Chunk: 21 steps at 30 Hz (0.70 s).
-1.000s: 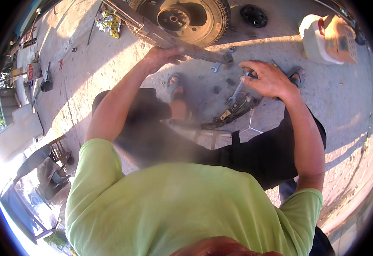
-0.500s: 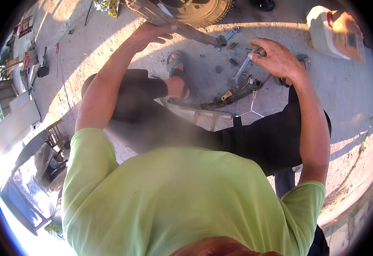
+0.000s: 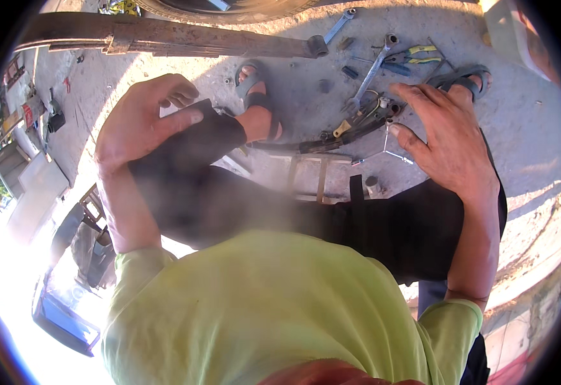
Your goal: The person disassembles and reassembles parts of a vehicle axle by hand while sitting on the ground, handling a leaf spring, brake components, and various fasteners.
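Observation:
My left hand [image 3: 142, 119] is raised near my left knee, fingers loosely bent and apart, nothing visible in it. My right hand [image 3: 441, 135] is open, thumb over the three-arm socket wrench [image 3: 398, 154]. A long rusty leaf spring [image 3: 229, 40] lies across the top, above both hands. Between my feet are a double-ended wrench [image 3: 373, 70], another wrench [image 3: 338, 25], yellow-and-black pliers [image 3: 418, 59], small dark sockets [image 3: 350, 72], a yellow-handled tool [image 3: 341, 128] and a curved dark bar [image 3: 312, 144].
A tire [image 3: 184, 9] lies beyond the spring. A light plastic container [image 3: 508, 35] stands at upper right. A metal frame [image 3: 322, 160] is under my legs. Assorted boards [image 3: 36, 186], tools [image 3: 54, 115] and furniture-like items clutter the left side, which is partly washed out by glare.
The leaf spring's left end has swung toward me, so it lies more crosswise. My left hand has left the spring and come back toward my knee. My right hand's fingers have spread.

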Motion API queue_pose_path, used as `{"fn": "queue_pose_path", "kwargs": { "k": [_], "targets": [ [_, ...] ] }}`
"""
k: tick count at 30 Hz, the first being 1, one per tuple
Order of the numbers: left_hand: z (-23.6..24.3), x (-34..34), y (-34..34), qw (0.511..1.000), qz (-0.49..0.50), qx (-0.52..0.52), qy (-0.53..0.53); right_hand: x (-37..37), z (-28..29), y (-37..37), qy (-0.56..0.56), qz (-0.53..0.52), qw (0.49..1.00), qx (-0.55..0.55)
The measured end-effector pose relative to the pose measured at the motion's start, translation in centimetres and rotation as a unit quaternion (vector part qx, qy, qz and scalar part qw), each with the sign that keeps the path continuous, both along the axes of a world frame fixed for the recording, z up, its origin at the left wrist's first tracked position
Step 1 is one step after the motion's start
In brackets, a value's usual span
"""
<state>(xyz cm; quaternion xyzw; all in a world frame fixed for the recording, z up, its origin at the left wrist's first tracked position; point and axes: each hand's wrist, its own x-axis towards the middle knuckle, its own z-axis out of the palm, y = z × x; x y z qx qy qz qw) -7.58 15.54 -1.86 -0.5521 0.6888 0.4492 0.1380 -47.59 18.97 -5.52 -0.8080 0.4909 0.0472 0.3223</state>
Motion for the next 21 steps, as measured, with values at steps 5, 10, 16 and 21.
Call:
{"fn": "queue_pose_path", "kwargs": {
  "k": [5, 10, 16, 21],
  "targets": [
    [2.4, -2.3, 1.7, 0.996, -0.02, -0.036, 0.081, 0.3, 0.0, 1.2, -0.06, -0.041, 0.997, -0.028],
    [2.4, -1.9, 3.9, 0.988, -0.049, -0.11, 0.094, -1.0, -2.0, 4.9, -0.028, -0.061, 0.998, -0.001],
    [5.7, 2.2, 7.9, 0.936, 0.134, -0.321, 0.048, -0.9, -2.0, 4.4, -0.042, -0.091, 0.991, 0.09],
    [4.0, 11.7, 16.6, 0.811, 0.416, -0.371, 0.177, -0.1, -4.1, 4.8, -0.078, -0.108, 0.986, 0.105]
  ]
}}
